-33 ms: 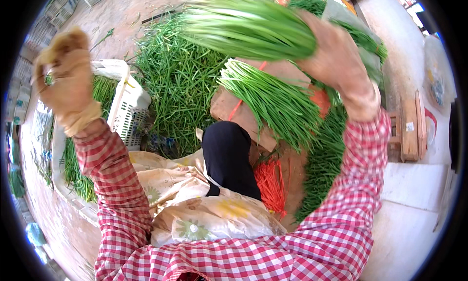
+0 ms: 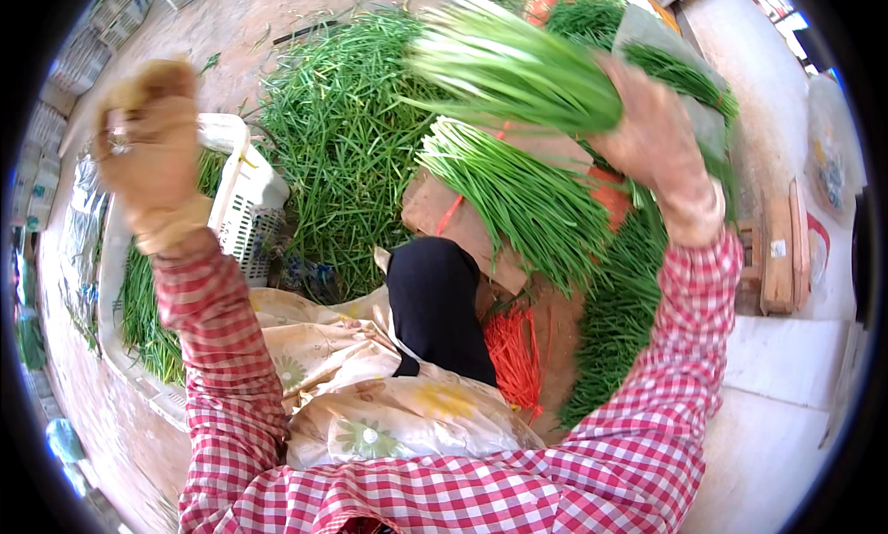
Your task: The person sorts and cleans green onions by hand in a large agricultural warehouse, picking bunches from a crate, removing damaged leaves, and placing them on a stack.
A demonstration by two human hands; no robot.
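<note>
My right hand (image 2: 652, 131) grips a bunch of garlic chives (image 2: 518, 67) in the air, its pale ends pointing up and left and blurred by motion. Below it another bunch of chives (image 2: 518, 187) lies across a brown block (image 2: 427, 205), with a red tie strip (image 2: 450, 216) under it. My left hand (image 2: 153, 159), in a tan glove, is raised above the white crate on the left. Its fingers are curled toward the thumb; blur hides what they hold, if anything.
A loose heap of green leaves (image 2: 342, 155) lies ahead. The white plastic crate (image 2: 245, 210) at left holds more greens. Red strips (image 2: 513, 353) lie beside my knee (image 2: 430, 293). Chive bunches (image 2: 615, 321) are piled at right, near a wooden stool (image 2: 777, 247).
My left hand has shifted right and slightly down. My right hand and its chive bunch have moved a little right and down. The bunch on the block stays in place.
</note>
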